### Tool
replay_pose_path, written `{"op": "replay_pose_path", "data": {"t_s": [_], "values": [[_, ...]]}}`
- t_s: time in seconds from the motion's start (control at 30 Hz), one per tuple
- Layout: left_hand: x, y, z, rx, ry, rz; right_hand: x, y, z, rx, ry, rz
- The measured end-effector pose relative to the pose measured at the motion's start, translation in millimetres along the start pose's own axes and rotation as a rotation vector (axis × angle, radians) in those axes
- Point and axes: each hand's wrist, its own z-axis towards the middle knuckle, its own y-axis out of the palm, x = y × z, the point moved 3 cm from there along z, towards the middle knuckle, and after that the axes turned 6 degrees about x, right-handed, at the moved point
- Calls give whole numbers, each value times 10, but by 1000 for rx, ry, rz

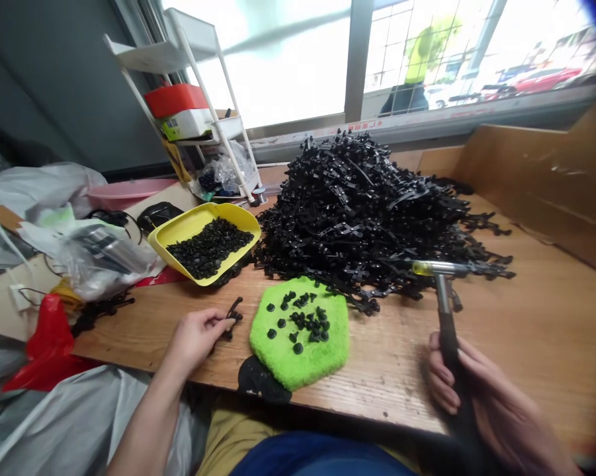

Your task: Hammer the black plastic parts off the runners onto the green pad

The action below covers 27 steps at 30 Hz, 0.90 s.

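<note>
My left hand (196, 337) is closed in a pinch on a small black jointed plastic part (233, 317), low over the wooden table left of the green cloth pad. My right hand (456, 383) is wrapped round the black handle of a hammer (442, 297). The hammer is raised at the right, its head fitted with a yellow tip on one end. Between my hands lies the fuzzy green pad (307, 373), with small black round-headed plugs (311, 325) scattered over it. A black flat patch (262, 380) shows under its near left edge.
A large heap of black linked parts (357, 211) covers the table's back. Left of it stands a yellow scoop-shaped tray (206, 280) of small black pieces. Farther back are a white shelf rack (193, 66) and a pink basin (129, 190). Cardboard (540, 178) borders the right side.
</note>
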Motion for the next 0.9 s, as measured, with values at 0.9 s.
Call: {"op": "replay_pose_path", "data": {"t_s": [0.9], "values": [[-64,311,8,92,-16,-381,27,-35,25,-75,1,-6]]}}
